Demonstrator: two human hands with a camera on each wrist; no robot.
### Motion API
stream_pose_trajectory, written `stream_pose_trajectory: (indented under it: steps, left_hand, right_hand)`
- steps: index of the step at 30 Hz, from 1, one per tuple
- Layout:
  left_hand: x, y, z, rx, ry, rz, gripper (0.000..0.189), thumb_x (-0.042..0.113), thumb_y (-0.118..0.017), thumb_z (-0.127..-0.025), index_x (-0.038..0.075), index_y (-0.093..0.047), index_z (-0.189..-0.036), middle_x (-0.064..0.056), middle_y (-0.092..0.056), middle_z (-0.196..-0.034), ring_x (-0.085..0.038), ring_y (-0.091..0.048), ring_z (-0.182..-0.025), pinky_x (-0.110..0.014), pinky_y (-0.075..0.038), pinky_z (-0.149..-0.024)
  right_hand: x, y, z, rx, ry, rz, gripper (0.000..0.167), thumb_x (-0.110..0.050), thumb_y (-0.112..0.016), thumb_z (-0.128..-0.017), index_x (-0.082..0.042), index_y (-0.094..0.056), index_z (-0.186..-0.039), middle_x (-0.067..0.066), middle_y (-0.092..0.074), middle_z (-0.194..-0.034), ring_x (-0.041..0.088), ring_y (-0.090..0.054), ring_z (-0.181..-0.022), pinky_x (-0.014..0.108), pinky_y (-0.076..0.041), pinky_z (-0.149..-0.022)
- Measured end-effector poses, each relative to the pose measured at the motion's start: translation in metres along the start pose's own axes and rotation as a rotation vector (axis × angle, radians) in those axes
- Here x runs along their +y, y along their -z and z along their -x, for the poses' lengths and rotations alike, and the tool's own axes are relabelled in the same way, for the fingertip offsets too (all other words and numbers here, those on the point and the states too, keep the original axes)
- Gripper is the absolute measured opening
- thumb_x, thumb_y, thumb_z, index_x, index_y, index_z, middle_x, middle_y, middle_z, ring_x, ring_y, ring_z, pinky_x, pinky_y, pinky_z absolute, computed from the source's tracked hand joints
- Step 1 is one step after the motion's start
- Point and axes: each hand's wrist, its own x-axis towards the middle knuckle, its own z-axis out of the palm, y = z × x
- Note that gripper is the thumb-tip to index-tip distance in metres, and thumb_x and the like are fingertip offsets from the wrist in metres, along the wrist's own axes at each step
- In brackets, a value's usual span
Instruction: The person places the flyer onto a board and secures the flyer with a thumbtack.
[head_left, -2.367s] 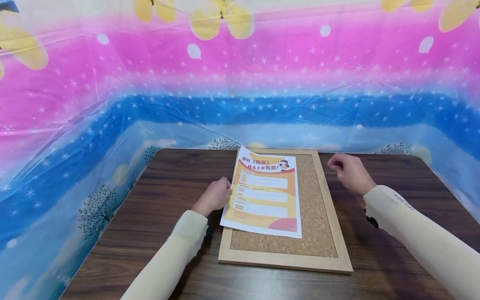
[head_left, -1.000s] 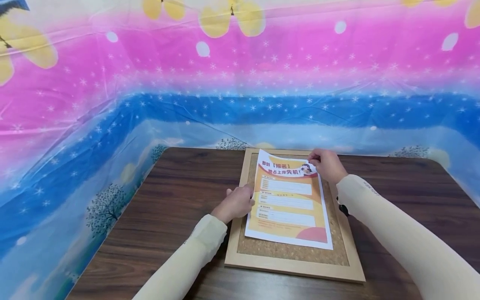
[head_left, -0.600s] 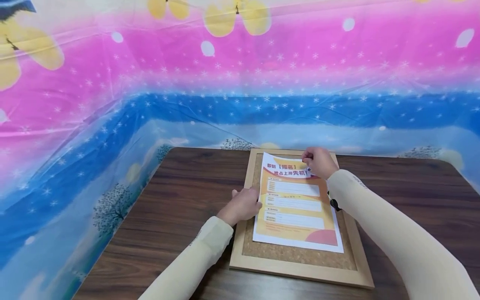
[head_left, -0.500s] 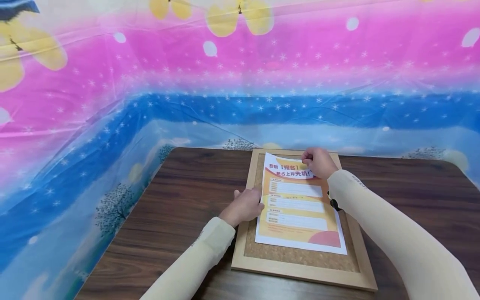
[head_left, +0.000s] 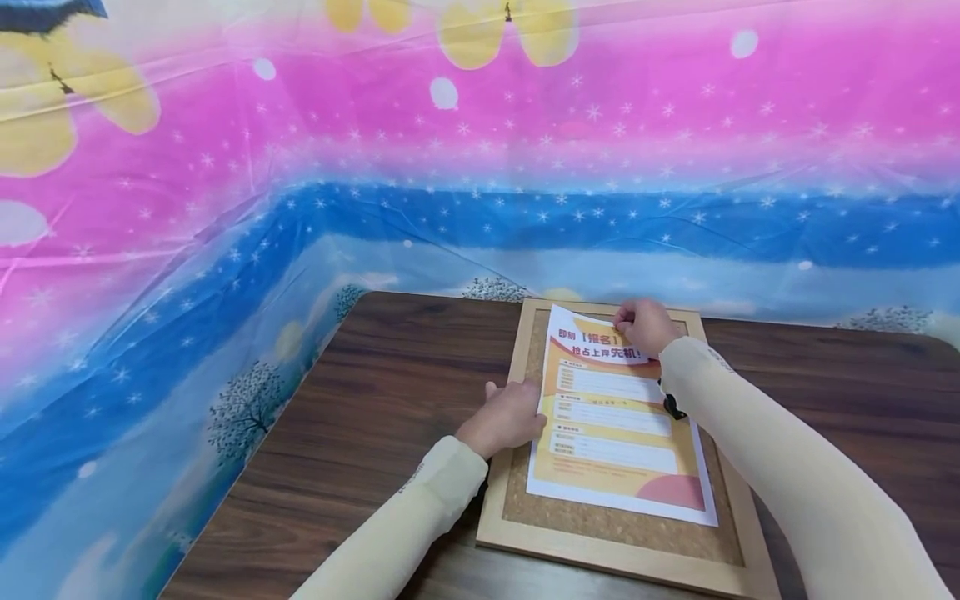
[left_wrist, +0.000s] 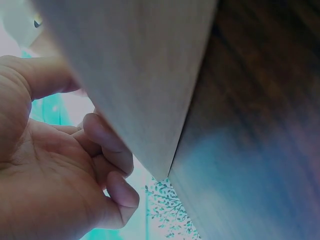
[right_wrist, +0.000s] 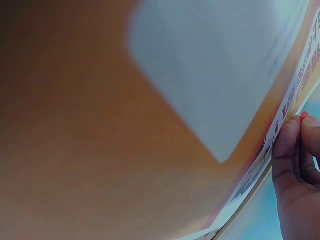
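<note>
A printed orange-and-white poster (head_left: 600, 467) lies on a wood-framed cork board (head_left: 600, 521). My right hand (head_left: 648, 327) is over the poster's upper right corner, thumb and fingertips pinching a small red push pin (right_wrist: 304, 115); only a speck of its red shows between the fingertips in the right wrist view. My left hand (head_left: 504, 417) rests at the poster's left edge, across the left side of the frame, thumb reaching onto the paper. The left wrist view shows this left hand (left_wrist: 55, 165) loosely bent; the frame's side (left_wrist: 135, 90) hides its fingertips there.
The board lies on a dark wood table (head_left: 360, 367), with its far end near the table's back edge. A pink and blue patterned cloth (head_left: 465, 217) hangs around the back and left.
My right hand has come in from right of the board to the poster's upper right corner. Earlier, my left hand moved the poster rightward on the board. The view has turned leftward.
</note>
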Motion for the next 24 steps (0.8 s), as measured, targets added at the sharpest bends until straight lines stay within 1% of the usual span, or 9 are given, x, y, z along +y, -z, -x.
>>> stream_pose_trajectory:
  steps: [4,9,14,17,22,24]
  left_hand:
    - [0.0,-0.001,0.0,-0.001,0.0,-0.005,0.023,0.021,-0.059,-0.092,0.002,-0.06,-0.104,-0.004,-0.057,-0.081,-0.017,-0.051,-0.072,-0.044,-0.028,-0.085]
    - [0.0,-0.002,0.001,0.003,-0.013,-0.029,0.02,0.023,-0.059,-0.092,0.004,-0.062,-0.1,-0.003,-0.056,-0.084,-0.017,-0.05,-0.073,-0.044,-0.028,-0.083]
    - [0.0,-0.001,0.001,0.014,-0.025,-0.031,0.018,0.022,-0.06,-0.092,0.005,-0.063,-0.098,-0.002,-0.056,-0.084,-0.016,-0.049,-0.067,-0.043,-0.028,-0.082]
    - [0.0,0.0,0.0,0.011,-0.025,-0.029,0.017,0.022,-0.059,-0.093,0.006,-0.063,-0.097,-0.001,-0.055,-0.081,-0.016,-0.049,-0.064,-0.043,-0.027,-0.083]
    - [-0.001,0.0,0.0,0.0,-0.008,-0.022,0.02,0.023,-0.059,-0.093,0.005,-0.062,-0.101,-0.001,-0.053,-0.077,-0.016,-0.049,-0.063,-0.043,-0.027,-0.084]
    - [-0.001,0.0,0.0,0.003,-0.005,-0.02,0.02,0.023,-0.059,-0.093,0.004,-0.061,-0.101,-0.001,-0.054,-0.076,-0.016,-0.05,-0.063,-0.044,-0.027,-0.084]
  right_hand:
    - [-0.003,0.001,-0.002,0.001,-0.019,-0.004,0.011,-0.009,-0.053,-0.096,-0.005,-0.063,-0.095,0.012,-0.058,-0.095,0.028,-0.05,-0.087,0.044,-0.039,-0.078]
    - [-0.003,0.003,-0.005,-0.008,-0.051,-0.027,0.013,-0.011,-0.053,-0.097,-0.003,-0.064,-0.095,0.014,-0.058,-0.094,0.028,-0.052,-0.084,0.04,-0.041,-0.073]
    - [-0.002,0.003,-0.01,-0.007,-0.086,-0.036,0.014,-0.011,-0.052,-0.096,-0.003,-0.064,-0.096,0.015,-0.058,-0.094,0.027,-0.051,-0.081,0.037,-0.041,-0.068]
    - [-0.003,0.002,-0.012,-0.002,-0.117,-0.038,0.014,-0.012,-0.054,-0.096,-0.003,-0.065,-0.096,0.014,-0.057,-0.094,0.027,-0.051,-0.082,0.036,-0.04,-0.069]
    - [-0.008,-0.002,-0.015,0.001,-0.162,-0.06,0.012,-0.011,-0.055,-0.095,-0.004,-0.065,-0.095,0.014,-0.057,-0.096,0.029,-0.05,-0.087,0.038,-0.04,-0.072]
    - [-0.008,-0.003,-0.017,0.007,-0.175,-0.07,0.012,-0.011,-0.056,-0.095,-0.004,-0.066,-0.093,0.014,-0.057,-0.096,0.03,-0.051,-0.088,0.038,-0.041,-0.071]
